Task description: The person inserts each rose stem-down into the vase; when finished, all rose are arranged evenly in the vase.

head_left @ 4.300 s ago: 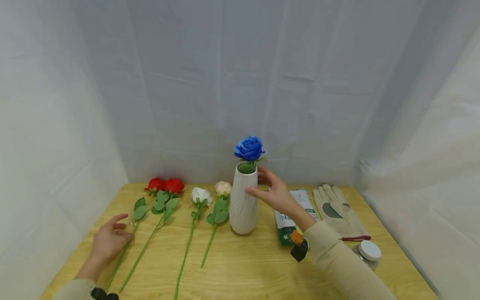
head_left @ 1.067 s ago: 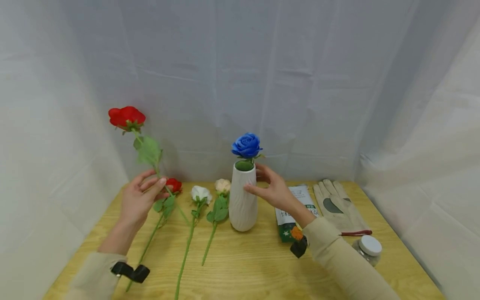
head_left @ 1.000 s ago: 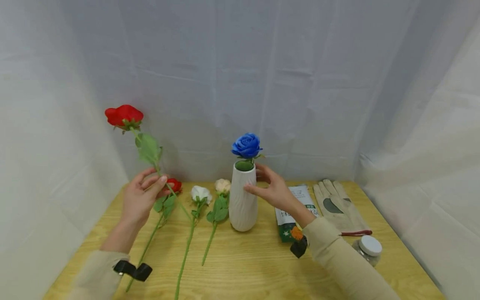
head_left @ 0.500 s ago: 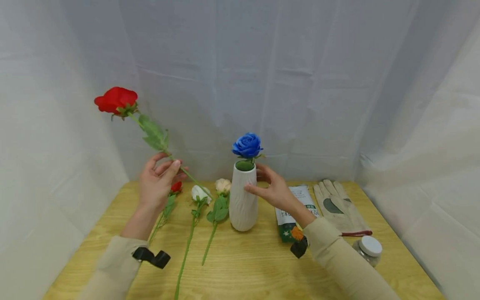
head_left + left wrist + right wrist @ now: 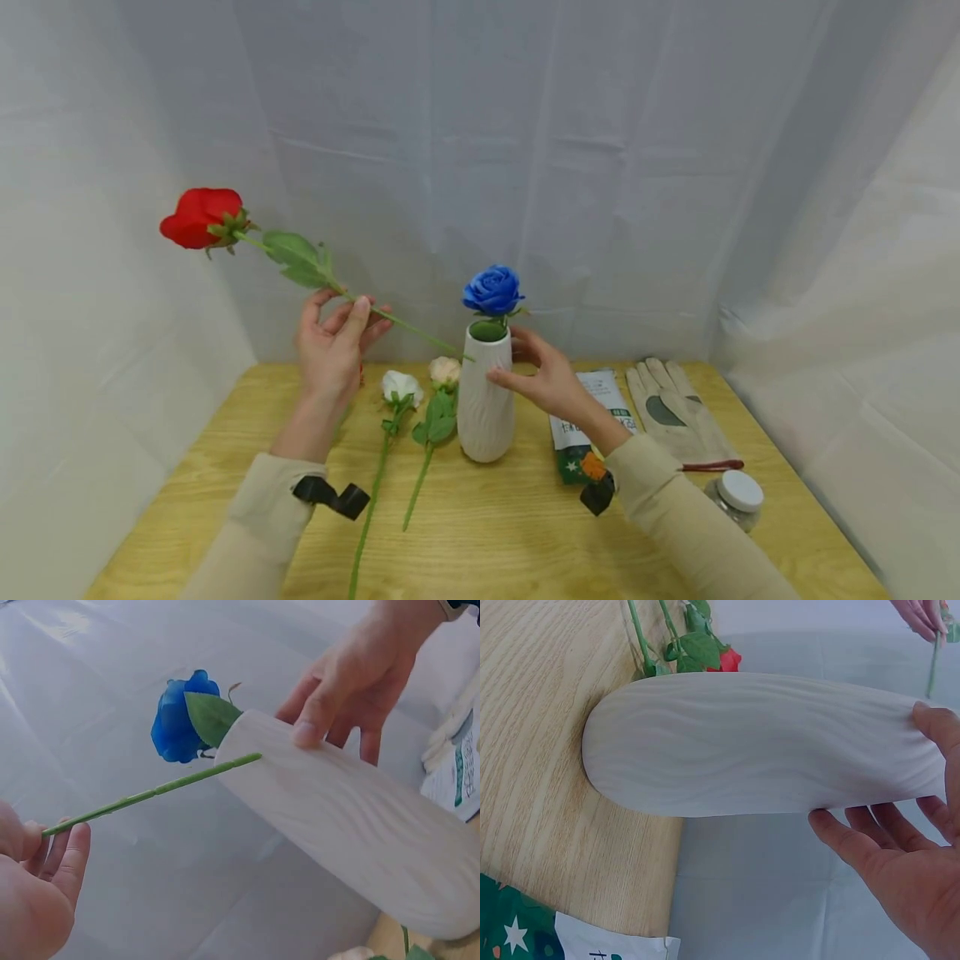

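Note:
My left hand [image 5: 326, 354] pinches the green stem of a red rose [image 5: 198, 218] between thumb and fingers, above the table. The bloom points up and left; the stem's cut end overlaps the upper side of a white ribbed vase [image 5: 486, 412], just below its rim. In the left wrist view the stem [image 5: 161, 789] slants across in front of the vase mouth. A blue rose [image 5: 492, 290] stands in the vase. My right hand [image 5: 558, 387] holds the upright vase near its top, thumb in front and fingers round the far side.
A white rose [image 5: 401, 387] and a cream rose [image 5: 446, 372] lie left of the vase. Another red rose [image 5: 726, 661] is mostly hidden behind my left hand in the head view. To the right lie a green-white packet [image 5: 573, 458], work gloves [image 5: 675, 417] and a white-lidded jar [image 5: 740, 492].
My left hand has picked the red rose off the table, then moved right and tilted it, bringing the stem end over to the vase. The right hand stays on the vase.

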Action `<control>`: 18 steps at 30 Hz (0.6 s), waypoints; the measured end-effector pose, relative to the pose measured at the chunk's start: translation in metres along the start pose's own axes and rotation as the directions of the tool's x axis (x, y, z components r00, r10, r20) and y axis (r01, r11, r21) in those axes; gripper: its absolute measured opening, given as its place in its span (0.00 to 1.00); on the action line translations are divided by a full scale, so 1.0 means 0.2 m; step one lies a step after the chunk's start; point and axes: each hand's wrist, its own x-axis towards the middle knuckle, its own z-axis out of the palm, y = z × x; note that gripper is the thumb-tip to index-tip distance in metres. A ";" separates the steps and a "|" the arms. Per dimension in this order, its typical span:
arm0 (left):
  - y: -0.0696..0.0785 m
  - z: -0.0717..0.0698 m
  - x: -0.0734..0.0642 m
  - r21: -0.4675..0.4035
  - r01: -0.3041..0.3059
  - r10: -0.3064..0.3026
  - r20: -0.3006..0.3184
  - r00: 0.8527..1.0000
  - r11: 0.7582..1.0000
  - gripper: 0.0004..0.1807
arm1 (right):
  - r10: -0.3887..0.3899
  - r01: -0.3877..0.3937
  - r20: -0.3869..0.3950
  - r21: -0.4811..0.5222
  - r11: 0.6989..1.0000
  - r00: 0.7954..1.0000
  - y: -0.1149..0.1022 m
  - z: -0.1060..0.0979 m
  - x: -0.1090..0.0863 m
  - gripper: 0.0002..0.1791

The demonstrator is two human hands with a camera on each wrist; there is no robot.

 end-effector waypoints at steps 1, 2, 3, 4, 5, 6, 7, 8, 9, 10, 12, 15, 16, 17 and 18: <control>0.00 0.01 0.00 -0.012 -0.003 0.003 -0.005 1.000 1.000 0.14 | 0.002 -0.002 0.000 0.001 1.000 1.000 0.00 0.00 0.00 0.43; 0.00 0.02 0.01 -0.020 -0.006 0.006 -0.009 1.000 1.000 0.14 | 0.004 -0.004 0.000 0.003 1.000 1.000 0.00 0.00 0.00 0.43; 0.00 0.03 0.01 -0.027 -0.011 0.010 -0.013 1.000 1.000 0.14 | 0.006 -0.006 0.001 0.004 1.000 1.000 0.00 0.00 0.00 0.43; 0.00 0.04 0.01 -0.034 -0.013 0.012 -0.014 1.000 0.999 0.14 | 0.005 -0.005 0.001 0.004 1.000 1.000 0.00 0.00 0.00 0.43; 0.00 0.05 0.01 -0.042 -0.014 0.014 -0.014 1.000 0.999 0.14 | 0.004 -0.004 0.001 0.005 1.000 1.000 0.00 0.00 0.00 0.43; 0.01 0.06 0.01 -0.040 -0.018 0.017 -0.013 1.000 0.999 0.14 | 0.002 -0.002 0.001 0.005 1.000 1.000 0.00 0.00 0.00 0.43; 0.01 0.06 0.02 -0.044 -0.020 0.019 -0.012 1.000 0.999 0.14 | -0.001 0.001 0.000 0.004 1.000 1.000 0.00 0.00 0.00 0.43; 0.01 0.07 0.02 -0.046 -0.022 0.021 -0.011 1.000 0.999 0.13 | -0.002 0.002 -0.001 0.004 1.000 1.000 0.00 0.00 0.00 0.43; 0.01 0.08 0.02 -0.051 -0.025 0.025 -0.011 1.000 0.998 0.13 | -0.004 0.004 -0.002 0.002 1.000 1.000 0.00 0.00 0.00 0.43; 0.01 0.09 0.02 -0.057 -0.029 0.028 -0.012 1.000 0.998 0.13 | -0.002 0.002 -0.002 0.003 1.000 1.000 0.00 0.00 0.00 0.43; 0.01 0.11 0.02 -0.062 -0.043 0.042 -0.018 0.999 0.997 0.13 | -0.003 0.003 -0.002 0.007 1.000 1.000 0.00 0.00 0.00 0.43; 0.01 0.12 0.03 -0.067 -0.069 0.067 -0.030 0.997 0.995 0.13 | -0.004 0.004 0.002 0.006 1.000 1.000 0.00 -0.01 0.00 0.42; 0.00 0.11 0.03 -0.065 -0.078 0.076 -0.029 0.997 0.995 0.13 | -0.002 0.002 -0.001 -0.001 1.000 1.000 0.01 0.01 0.00 0.42; -0.02 0.10 0.04 -0.061 -0.089 0.087 -0.026 0.996 0.994 0.13 | -0.003 0.003 -0.003 -0.011 1.000 1.000 0.01 0.02 0.01 0.42; -0.03 0.07 0.04 -0.055 -0.101 0.100 -0.019 0.995 0.993 0.13 | -0.002 0.002 -0.007 -0.022 1.000 1.000 0.02 0.03 0.01 0.42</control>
